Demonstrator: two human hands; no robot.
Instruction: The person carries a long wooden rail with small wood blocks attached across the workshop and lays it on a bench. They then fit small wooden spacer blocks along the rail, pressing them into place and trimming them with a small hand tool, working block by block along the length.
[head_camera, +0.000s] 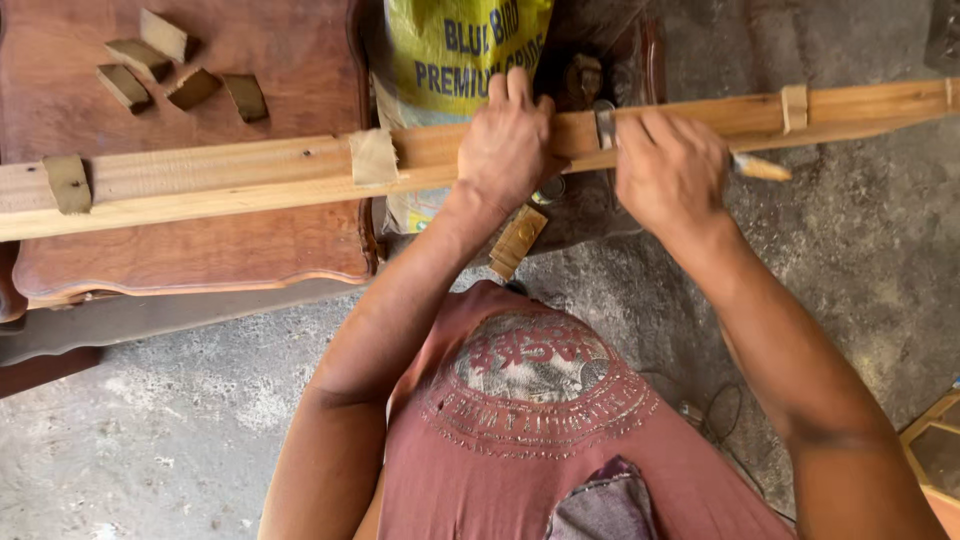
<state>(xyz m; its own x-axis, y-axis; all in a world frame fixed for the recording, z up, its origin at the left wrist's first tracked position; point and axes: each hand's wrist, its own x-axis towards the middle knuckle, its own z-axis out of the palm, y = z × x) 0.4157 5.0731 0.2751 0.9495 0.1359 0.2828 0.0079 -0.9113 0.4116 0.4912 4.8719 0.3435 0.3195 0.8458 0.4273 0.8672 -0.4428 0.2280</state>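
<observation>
Soft, even daylight fills the view, with no hard glare anywhere. Shadows are faint: a thin dark band lies under the plank (230, 180) on the table (200, 250), and a soft one sits beneath the left forearm on the floor (170, 430). Focus is sharp at the centre. The near edge looks slightly stretched, and the far right corner falls darker.

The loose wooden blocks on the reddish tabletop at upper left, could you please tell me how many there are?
5. Upper block, one below-left of it, leftmost, middle and rightmost, all on the tabletop behind the long plank. More may lie outside the frame.
</observation>
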